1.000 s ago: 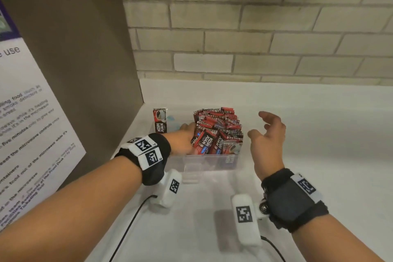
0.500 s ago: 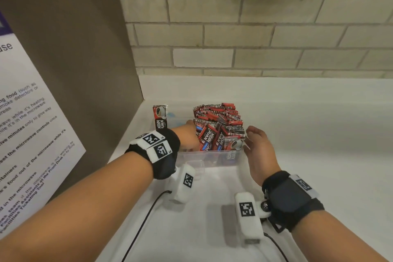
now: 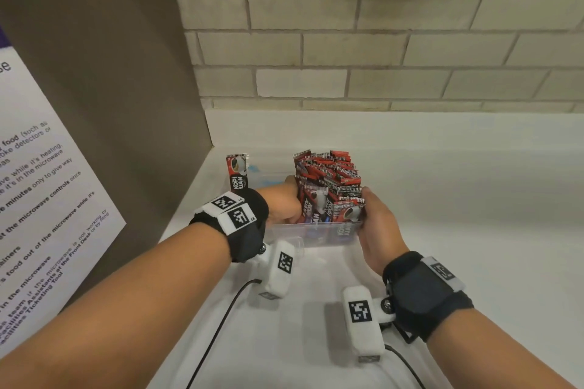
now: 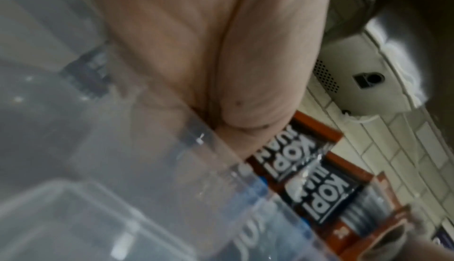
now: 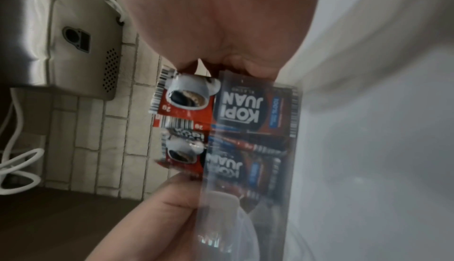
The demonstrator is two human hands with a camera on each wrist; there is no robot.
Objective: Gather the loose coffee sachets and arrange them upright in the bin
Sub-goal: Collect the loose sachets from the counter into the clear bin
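Coffee sachets (image 3: 328, 181) stand packed in the clear bin (image 3: 316, 230) on our white worktop (image 3: 458, 230), at 12 o'clock from us. Our left hand (image 3: 281, 204) presses the bunch from 9 o'clock, inside the bin; our right hand (image 3: 376, 224) cups it from 3 o'clock, finger curl unclear. One sachet (image 3: 237, 171) stands alone at 10 o'clock.

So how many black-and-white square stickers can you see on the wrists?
5. Two on the left wrist band, one on the white camera beneath it, one on the right wrist band, one on that wrist's white camera. Others may be hidden underneath.
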